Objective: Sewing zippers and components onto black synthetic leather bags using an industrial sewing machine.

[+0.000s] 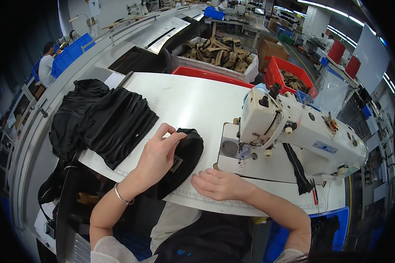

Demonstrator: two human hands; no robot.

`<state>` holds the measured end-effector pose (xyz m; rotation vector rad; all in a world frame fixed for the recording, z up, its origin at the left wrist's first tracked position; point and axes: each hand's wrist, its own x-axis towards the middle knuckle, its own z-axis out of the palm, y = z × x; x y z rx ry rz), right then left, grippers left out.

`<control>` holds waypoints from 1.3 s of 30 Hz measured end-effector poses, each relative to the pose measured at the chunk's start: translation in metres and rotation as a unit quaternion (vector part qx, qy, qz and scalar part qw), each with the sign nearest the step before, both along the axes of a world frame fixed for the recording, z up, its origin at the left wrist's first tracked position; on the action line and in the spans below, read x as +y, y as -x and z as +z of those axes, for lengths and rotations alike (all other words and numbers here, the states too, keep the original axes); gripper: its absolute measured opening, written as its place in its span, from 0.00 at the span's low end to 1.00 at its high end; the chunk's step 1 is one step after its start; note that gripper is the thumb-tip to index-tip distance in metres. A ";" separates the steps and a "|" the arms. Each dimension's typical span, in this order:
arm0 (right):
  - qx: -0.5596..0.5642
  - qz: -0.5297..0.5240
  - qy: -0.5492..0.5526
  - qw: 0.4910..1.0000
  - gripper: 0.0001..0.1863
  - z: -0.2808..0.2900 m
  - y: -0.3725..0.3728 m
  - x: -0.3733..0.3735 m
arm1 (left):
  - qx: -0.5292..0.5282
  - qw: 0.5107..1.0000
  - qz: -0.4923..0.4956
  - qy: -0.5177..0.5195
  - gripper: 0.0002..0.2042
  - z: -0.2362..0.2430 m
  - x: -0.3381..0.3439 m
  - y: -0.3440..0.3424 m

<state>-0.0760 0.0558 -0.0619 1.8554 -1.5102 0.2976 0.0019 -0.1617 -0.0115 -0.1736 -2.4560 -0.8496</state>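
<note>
A curved black fabric piece [190, 151] with a small pale label lies at the table's front edge, its lower end hanging over. My left hand [156, 155] pinches its upper edge between thumb and fingertips. Just right of the piece, my right hand [217, 184] rests by the table edge with fingers curled together; whatever they may hold is hidden. To the right of both hands stands a white sewing machine [303, 127], its needle area apart from the fabric. A stack of black fabric pieces [118, 120] lies on the left of the table.
Red-handled snips [314, 193] and a black strip [296, 168] lie right of the machine bed. Behind the table are a white bin [252, 70] of tan straps and a red crate [274, 70]. A blue bin [342, 223] sits below right. Another person [46, 65] is far left.
</note>
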 end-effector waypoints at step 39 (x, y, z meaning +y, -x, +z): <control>-0.353 -0.103 -0.167 0.915 0.17 -0.059 0.025 0.082 | -0.102 0.928 -0.343 0.103 0.07 -0.077 0.076 0.210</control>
